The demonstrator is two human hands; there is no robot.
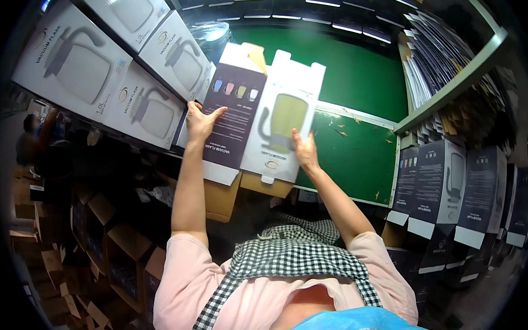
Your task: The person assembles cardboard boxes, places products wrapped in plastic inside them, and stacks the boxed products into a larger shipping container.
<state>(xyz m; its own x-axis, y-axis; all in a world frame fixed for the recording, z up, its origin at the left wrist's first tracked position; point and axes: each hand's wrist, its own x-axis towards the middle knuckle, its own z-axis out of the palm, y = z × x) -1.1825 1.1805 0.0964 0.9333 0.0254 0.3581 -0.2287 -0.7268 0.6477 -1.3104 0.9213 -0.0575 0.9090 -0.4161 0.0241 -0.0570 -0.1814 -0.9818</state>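
Observation:
A printed carton (234, 122) with a dark panel and a white panel is held in front of me between both hands. Its white panel carries a picture of a green jug, and flaps stick out at its upper and lower ends. My left hand (200, 124) grips the carton's left edge, thumb across the dark panel and the other fingers mostly hidden. On the opposite side, my right hand (305, 151) clasps the edge of the white panel with its thumb on the front. Whether anything is inside the carton cannot be seen.
White jug boxes (80, 66) are stacked at the left. Beneath the carton spreads a green worktop (357, 156) with a pale metal edge and small brown scraps. Flattened cartons (438, 60) fill a rack at right, above several standing cartons (430, 182). Brown boxes (127, 245) lie lower left.

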